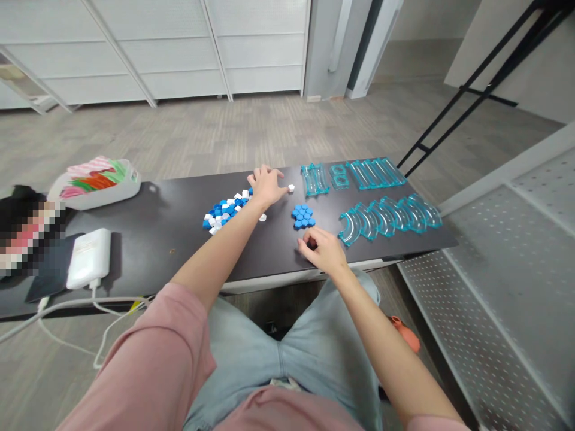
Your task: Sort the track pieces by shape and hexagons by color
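Note:
My left hand [266,184] reaches over the dark table [171,221], fingers curled, fingertips touching a small white hexagon piece [291,188]. Just left of it lies a loose heap of blue and white hexagon pieces [227,211]. A tidy cluster of blue hexagon pieces [303,216] sits between my hands. My right hand [322,249] rests near the table's front edge just below that cluster, fingers pinched together; what they hold is hidden.
Clear turquoise curved track pieces [389,216] and straight ones [375,172] lie at the table's right end. A white tub of coloured pieces [96,182] and a white charger [88,257] with cables sit at the left. A perforated metal shelf [507,287] stands to the right.

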`<state>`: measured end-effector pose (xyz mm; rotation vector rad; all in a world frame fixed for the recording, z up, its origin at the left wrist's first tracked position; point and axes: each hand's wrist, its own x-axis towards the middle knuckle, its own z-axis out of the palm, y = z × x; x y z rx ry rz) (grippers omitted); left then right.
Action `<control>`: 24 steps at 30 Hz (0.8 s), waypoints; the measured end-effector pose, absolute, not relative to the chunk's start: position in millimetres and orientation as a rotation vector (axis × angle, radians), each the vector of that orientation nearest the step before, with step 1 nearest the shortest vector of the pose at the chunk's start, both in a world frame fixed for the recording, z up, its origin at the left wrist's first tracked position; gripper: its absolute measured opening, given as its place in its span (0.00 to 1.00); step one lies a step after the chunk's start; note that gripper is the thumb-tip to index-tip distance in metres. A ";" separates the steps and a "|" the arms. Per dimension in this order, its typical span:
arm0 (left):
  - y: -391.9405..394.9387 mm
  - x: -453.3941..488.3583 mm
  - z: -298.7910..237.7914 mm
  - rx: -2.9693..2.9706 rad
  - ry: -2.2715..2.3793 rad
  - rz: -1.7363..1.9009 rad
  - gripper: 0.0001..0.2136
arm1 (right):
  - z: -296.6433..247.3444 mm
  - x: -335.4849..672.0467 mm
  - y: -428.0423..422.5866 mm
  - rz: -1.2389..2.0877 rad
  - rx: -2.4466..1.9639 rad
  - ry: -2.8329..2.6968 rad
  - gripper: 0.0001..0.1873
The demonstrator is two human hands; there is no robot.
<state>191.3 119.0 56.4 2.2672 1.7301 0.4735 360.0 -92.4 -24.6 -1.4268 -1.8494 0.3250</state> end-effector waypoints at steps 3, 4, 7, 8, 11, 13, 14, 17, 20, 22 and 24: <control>126.6 138.2 63.5 2.272 1.731 0.711 0.14 | -26.2 361.3 -91.2 0.329 -1.433 -1.856 0.14; 128.3 113.8 64.5 2.272 1.723 0.776 0.13 | -26.6 361.6 -90.5 0.329 -1.435 -1.856 0.14; 124.7 33.9 60.2 2.226 1.776 0.863 0.11 | -27.1 362.6 -88.6 0.293 -1.443 -1.842 0.11; 120.2 9.0 56.4 2.199 1.827 0.862 0.12 | -26.7 363.1 -88.3 0.270 -1.446 -1.838 0.09; 101.2 -47.6 40.4 2.174 1.877 0.757 0.16 | -22.7 364.0 -88.8 0.201 -1.467 -1.878 0.08; 89.5 -67.7 28.3 2.145 1.908 0.718 0.20 | -17.2 361.5 -88.7 0.163 -1.497 -1.935 0.09; 85.1 -73.1 22.6 2.126 1.927 0.711 0.22 | -13.7 358.2 -87.6 0.144 -1.513 -1.965 0.09; 78.4 -77.5 9.6 2.090 1.974 0.711 0.30 | -1.2 338.6 -74.2 0.083 -1.555 -2.040 0.11; 77.3 -74.3 4.7 2.078 2.013 0.691 0.34 | 8.5 308.4 -44.5 0.026 -1.626 -2.089 0.16; 76.4 -71.6 5.1 2.057 2.042 0.682 0.34 | 10.6 288.8 -21.7 0.007 -1.702 -2.096 0.17; 74.8 -69.3 6.8 2.034 2.069 0.679 0.34 | 9.4 273.8 -4.3 0.022 -1.773 -2.120 0.17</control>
